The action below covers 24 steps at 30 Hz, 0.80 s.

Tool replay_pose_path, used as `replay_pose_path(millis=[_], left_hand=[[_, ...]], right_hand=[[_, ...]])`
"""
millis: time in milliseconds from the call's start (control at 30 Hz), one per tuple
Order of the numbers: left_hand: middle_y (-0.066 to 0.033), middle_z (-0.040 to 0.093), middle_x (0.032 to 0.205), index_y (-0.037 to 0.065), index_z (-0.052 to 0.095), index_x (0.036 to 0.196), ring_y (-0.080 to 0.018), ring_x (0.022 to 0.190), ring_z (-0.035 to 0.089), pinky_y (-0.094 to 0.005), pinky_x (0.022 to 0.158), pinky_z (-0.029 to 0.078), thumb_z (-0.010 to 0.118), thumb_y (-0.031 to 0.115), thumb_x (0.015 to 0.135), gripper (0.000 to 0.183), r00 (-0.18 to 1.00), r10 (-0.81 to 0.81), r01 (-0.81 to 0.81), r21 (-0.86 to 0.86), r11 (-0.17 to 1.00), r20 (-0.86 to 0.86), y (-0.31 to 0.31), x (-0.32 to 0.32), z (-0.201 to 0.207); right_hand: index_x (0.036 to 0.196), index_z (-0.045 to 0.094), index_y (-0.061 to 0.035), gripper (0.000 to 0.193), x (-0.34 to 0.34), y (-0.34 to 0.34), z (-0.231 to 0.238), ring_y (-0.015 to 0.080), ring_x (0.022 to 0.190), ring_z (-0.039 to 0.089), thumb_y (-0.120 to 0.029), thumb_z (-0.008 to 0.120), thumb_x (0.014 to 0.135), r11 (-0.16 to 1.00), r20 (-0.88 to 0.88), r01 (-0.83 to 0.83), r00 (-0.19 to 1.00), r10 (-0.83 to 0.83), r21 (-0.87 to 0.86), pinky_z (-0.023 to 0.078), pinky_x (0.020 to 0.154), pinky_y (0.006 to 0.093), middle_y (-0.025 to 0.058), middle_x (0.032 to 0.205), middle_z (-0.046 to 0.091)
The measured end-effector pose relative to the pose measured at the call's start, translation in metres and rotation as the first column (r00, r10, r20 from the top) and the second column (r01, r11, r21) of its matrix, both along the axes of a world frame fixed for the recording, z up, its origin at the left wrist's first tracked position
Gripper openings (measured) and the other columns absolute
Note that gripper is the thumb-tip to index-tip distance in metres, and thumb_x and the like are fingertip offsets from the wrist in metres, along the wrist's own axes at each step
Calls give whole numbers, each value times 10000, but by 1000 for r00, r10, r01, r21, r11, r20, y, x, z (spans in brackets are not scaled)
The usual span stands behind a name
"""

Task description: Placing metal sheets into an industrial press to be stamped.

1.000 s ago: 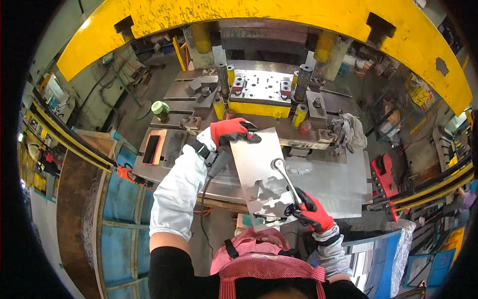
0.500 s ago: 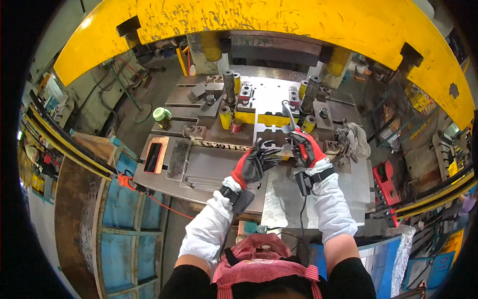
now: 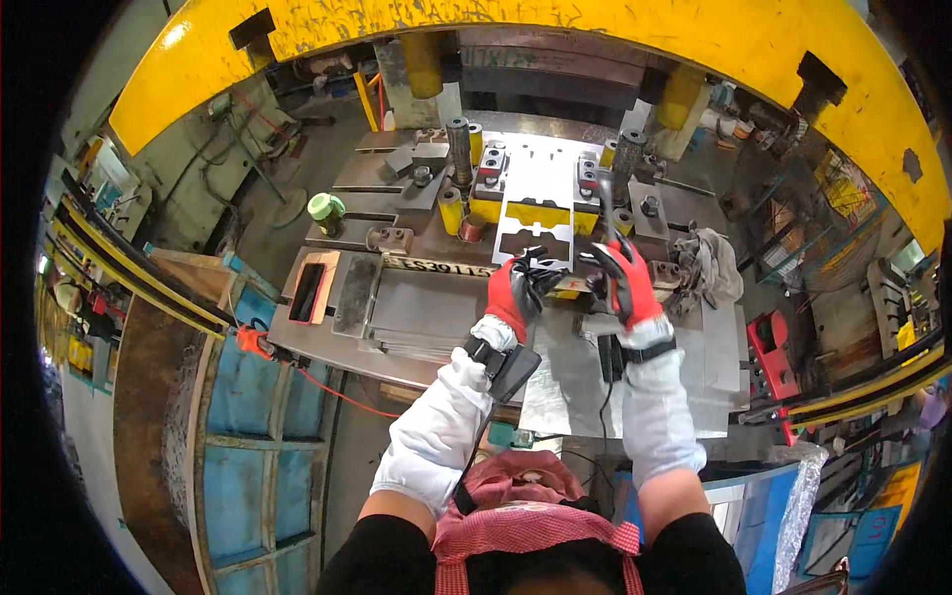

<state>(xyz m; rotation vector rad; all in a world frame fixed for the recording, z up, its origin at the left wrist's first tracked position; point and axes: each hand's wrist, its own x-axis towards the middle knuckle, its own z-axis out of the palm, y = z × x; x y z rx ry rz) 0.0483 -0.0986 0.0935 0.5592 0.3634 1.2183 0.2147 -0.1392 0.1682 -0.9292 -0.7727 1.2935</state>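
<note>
My left hand, in a red and dark grey glove, is closed at the near end of a shiny metal strip with shaped cutouts. The strip lies over the yellow-sided die block and runs away from me. My right hand, gloved the same way, is wrapped round a slim grey metal tool with a red handle. The tool points away from me, to the right of the strip. Its exact kind I cannot make out. Both wrists carry dark strapped devices above white sleeves.
Dark guide posts and yellow cylinders flank the die. A stack of metal sheets lies to the left, a bare metal sheet nearer me. Grey rags sit at right. A yellow press beam arches overhead.
My right hand and the tool have moved right, away from the strip. My left hand has shifted right and slightly farther from me, at the strip's near end.
</note>
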Motion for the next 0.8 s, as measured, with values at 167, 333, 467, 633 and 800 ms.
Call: replay_pose_path(millis=[167, 333, 467, 633, 800], left_hand=[[-234, 568, 1017, -71, 445, 1151, -334, 957, 572, -396, 863, 476, 374, 267, 911, 420, 999, -30, 30, 6, 1000, 41, 1, 4, 5], [-220, 595, 943, -84, 487, 1072, -312, 842, 613, -368, 769, 523, 372, 179, 904, 332, 999, 18, -24, -143, 989, -41, 10, 7, 5], [-205, 592, 909, -92, 496, 1029, -307, 808, 614, -368, 740, 533, 362, 141, 900, 298, 996, 51, -58, -107, 993, -67, 0, 13, 18], [-205, 568, 949, -46, 489, 1033, -333, 846, 598, -420, 755, 533, 436, 190, 881, 286, 984, 134, -139, -34, 990, -117, -2, 15, 20], [-217, 573, 978, -51, 512, 1009, -348, 861, 592, -462, 817, 504, 483, 228, 859, 318, 999, 46, -46, 26, 999, -14, 1, 1, 11]], right_hand=[[1181, 436, -37, 328, 45, -116, -62, 71, 531, 422, -156, 499, 882, 988, 287, 155, 947, -144, -18, 370, 476, 210, 18, 737, 511], [1193, 420, -89, 353, 101, -212, -154, 122, 393, 471, -212, 502, 873, 915, 280, 304, 932, -229, -265, 381, 364, 244, 110, 771, 618], [971, 473, -88, 220, 125, -240, -177, 164, 421, 489, -236, 558, 833, 915, -34, 228, 967, -254, -333, 401, 366, 292, 93, 693, 583], [959, 424, -104, 222, 143, -243, -195, 234, 446, 535, -251, 535, 835, 871, 17, 245, 965, -263, -426, 454, 379, 340, 112, 719, 582], [1044, 407, -121, 278, 143, -243, -199, 249, 456, 546, -212, 549, 823, 885, -70, 192, 967, -244, -424, 467, 385, 356, 130, 765, 592]])
